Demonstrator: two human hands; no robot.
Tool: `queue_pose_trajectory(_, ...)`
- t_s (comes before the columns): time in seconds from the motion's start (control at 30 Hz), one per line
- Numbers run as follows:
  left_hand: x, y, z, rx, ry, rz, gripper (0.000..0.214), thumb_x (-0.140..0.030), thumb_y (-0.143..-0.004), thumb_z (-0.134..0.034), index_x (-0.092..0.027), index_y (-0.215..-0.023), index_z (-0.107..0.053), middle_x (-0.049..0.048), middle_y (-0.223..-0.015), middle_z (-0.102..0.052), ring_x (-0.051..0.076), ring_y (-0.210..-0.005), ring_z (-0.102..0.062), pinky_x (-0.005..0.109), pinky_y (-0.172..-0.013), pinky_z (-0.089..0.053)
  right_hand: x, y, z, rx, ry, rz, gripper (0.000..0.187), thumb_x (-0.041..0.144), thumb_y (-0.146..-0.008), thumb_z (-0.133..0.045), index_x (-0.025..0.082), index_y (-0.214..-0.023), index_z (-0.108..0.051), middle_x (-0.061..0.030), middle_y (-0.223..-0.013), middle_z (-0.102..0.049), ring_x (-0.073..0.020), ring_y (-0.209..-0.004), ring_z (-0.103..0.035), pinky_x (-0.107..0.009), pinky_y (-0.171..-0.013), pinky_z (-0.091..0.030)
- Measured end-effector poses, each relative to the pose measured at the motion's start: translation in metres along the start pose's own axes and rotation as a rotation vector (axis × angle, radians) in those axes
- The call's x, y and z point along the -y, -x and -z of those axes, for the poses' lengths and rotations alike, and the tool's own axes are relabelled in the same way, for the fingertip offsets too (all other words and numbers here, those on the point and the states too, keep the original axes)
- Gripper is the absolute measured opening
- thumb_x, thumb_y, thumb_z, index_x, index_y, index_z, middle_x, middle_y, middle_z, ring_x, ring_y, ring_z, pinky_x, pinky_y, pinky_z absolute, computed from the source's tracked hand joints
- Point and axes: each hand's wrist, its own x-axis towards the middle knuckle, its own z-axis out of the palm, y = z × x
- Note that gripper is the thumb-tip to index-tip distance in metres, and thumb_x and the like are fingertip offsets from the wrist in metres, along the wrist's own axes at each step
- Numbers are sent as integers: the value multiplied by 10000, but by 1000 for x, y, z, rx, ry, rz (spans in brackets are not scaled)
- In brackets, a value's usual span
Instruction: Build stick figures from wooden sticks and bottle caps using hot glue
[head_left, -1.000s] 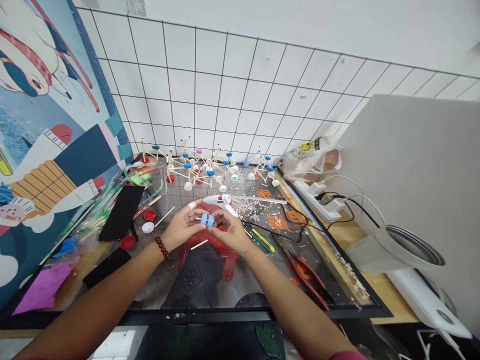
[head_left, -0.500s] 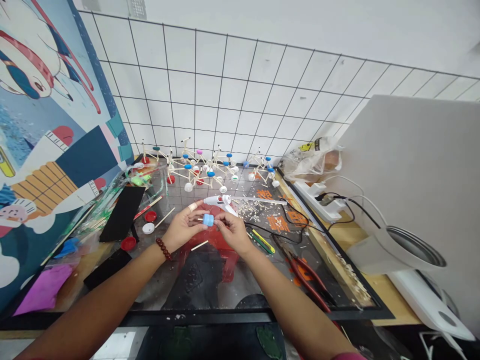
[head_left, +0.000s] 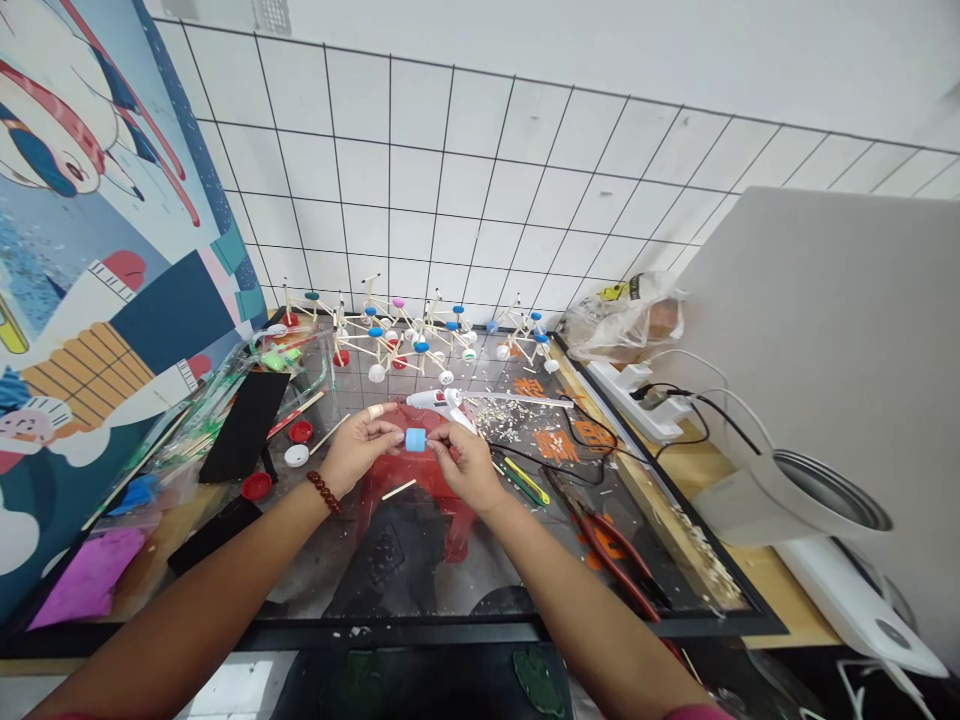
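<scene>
Between my hands is a small blue cylinder (head_left: 415, 440) that looks like two bottle caps set face to face. My left hand (head_left: 358, 447) pinches at its left side, the index finger stretched out above. From the right, the fingertips of my right hand (head_left: 466, 465) close on its other side; any thin stick there is hidden by the fingers. Just beyond my hands lies a white glue gun (head_left: 442, 401) with a clear glue stick out of its back. A short wooden stick (head_left: 399, 490) rests on the glass tabletop below them.
Several stick-and-cap models (head_left: 420, 347) stand along the back. Red caps (head_left: 301, 432), a white cap (head_left: 297, 456) and black sheets (head_left: 244, 427) lie left. Red-handled pliers (head_left: 611, 550), a yellow-green cutter (head_left: 527, 482) and a cable (head_left: 577, 480) are right, near a power strip (head_left: 637, 402).
My left hand has shifted slightly left and its fingers have changed their grip. The blue caps have turned a little; the bit of stick seen at their left is now covered by fingertips.
</scene>
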Motion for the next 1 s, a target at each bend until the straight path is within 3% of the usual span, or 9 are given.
queue_pose_trajectory(0.07, 2, 0, 1, 42, -52, 11, 608, -345, -722, -775, -129, -1259, -590, -4, -718, -696, 153, -633, -648, 297, -652, -532, 2, 0, 1, -9, -1, -3, 119, 236, -924, -517, 210, -877, -623, -57, -822, -670, -187, -760, -611, -314, -717, -492)
queue_pose_trajectory(0.2, 2, 3, -1, 61, -135, -95, 639, -303, -768, -723, -144, -1356, -531, -39, -662, -638, 140, -649, -612, 279, -662, -507, 3, 0, 0, 4, -59, -56, 94, 266, -908, -563, 208, -955, -620, -58, -877, -673, -180, -752, -616, -318, -722, -507)
queue_pose_trajectory(0.37, 0, 6, -7, 67, -157, -100, 629, -274, -779, -692, -142, -1367, -512, -23, -740, -630, 127, -680, -589, 266, -663, -507, -1, 0, -1, 38, -50, -35, 126, 245, -916, -520, 205, -852, -621, -48, -815, -668, -178, -752, -611, -318, -729, -496)
queue_pose_trajectory(0.53, -2, 4, -7, 9, -50, -118, 589, -255, -717, -757, -187, -1275, -582, 31, -975, -673, 146, -825, -652, 303, -771, -554, -3, 0, -2, -60, -118, -132, 84, 253, -884, -562, 207, -948, -592, -29, -832, -659, -155, -714, -618, -297, -707, -526)
queue_pose_trajectory(0.6, -2, 3, -6, 26, 2, -84, 550, -297, -706, -778, -170, -1215, -612, 30, -934, -689, 153, -774, -667, 330, -750, -575, -3, 1, -3, -53, -129, -125, 111, 260, -880, -573, 211, -978, -589, -27, -841, -660, -154, -725, -620, -302, -722, -535)
queue_pose_trajectory(0.7, -2, 2, -5, -47, 35, -70, 512, -332, -671, -813, -144, -1118, -646, -3, -781, -686, 143, -673, -660, 328, -709, -580, -5, 2, -6, -55, -198, -114, 250, 262, -865, -607, 218, -1109, -572, -39, -907, -663, -155, -756, -627, -321, -760, -545)
queue_pose_trajectory(0.83, -1, 1, -6, -83, 68, -78, 528, -330, -654, -826, -144, -1111, -639, -10, -764, -692, 139, -655, -661, 323, -708, -577, -10, 2, -9, -11, -261, -134, 563, 312, -793, -737, 229, -1302, -510, -76, -1069, -644, -165, -803, -631, -353, -808, -545)
queue_pose_trajectory(1.0, -1, 3, -5, 18, -88, -98, 512, -338, -733, -742, -155, -1192, -609, -7, -781, -661, 150, -683, -650, 308, -671, -559, -10, 2, -5, 97, -203, -112, 351, 349, -854, -695, 218, -1174, -635, -81, -1020, -706, -201, -871, -651, -362, -821, -529)
